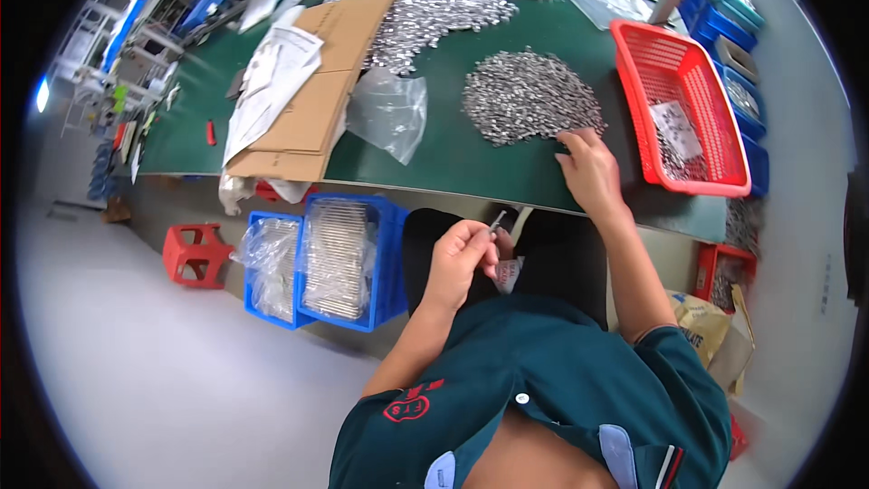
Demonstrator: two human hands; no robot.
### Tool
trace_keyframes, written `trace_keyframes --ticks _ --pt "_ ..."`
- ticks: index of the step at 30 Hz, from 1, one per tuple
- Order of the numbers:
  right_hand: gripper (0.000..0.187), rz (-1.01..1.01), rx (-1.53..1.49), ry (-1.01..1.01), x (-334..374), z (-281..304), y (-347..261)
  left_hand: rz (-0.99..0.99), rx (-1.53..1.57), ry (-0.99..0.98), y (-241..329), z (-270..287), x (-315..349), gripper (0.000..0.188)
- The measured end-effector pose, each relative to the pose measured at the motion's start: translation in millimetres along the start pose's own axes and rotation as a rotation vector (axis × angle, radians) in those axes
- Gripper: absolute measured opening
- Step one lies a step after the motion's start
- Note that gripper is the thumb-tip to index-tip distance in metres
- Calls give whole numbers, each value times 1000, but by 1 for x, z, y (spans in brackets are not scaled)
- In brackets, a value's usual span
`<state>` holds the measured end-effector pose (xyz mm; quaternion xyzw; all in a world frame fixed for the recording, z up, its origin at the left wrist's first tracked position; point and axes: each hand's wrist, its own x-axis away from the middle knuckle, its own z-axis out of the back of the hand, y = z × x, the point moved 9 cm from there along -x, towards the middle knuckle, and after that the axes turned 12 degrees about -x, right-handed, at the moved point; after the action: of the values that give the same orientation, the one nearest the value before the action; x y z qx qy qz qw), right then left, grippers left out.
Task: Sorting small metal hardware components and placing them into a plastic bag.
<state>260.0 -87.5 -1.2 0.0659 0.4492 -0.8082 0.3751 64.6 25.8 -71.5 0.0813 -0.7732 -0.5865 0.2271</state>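
My left hand (pixel 462 252) is closed around a few small silver metal parts (pixel 497 220), held over my lap just below the table edge. My right hand (pixel 588 166) rests on the green table (pixel 453 158), fingers spread, touching the near edge of a round heap of small silver metal parts (pixel 528 95). A larger spread of the same silver parts (pixel 439 4) lies further back on the table.
A red plastic basket (pixel 677 63) with some parts and a bag stands right of the heap. Flat cardboard (pixel 312 109), papers and clear bags lie at left. Blue crates (pixel 348 258) of bagged parts and a red stool (pixel 193 252) stand on the floor.
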Motion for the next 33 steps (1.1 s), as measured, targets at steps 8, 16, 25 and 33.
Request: trace_keyframes --ticks 8,16,25,33 --pt "19 13 58 -22 5 -5 4 7 -22 -40 -2 -12 -1 13" --pt "24 55 30 61 -2 1 -2 1 -6 -26 -5 -6 0 13" --pt "24 121 128 50 -7 -12 -4 6 -23 -34 -5 -7 -2 13" --pt "21 236 25 -4 3 -22 -14 18 -18 -38 -10 -9 -6 13"
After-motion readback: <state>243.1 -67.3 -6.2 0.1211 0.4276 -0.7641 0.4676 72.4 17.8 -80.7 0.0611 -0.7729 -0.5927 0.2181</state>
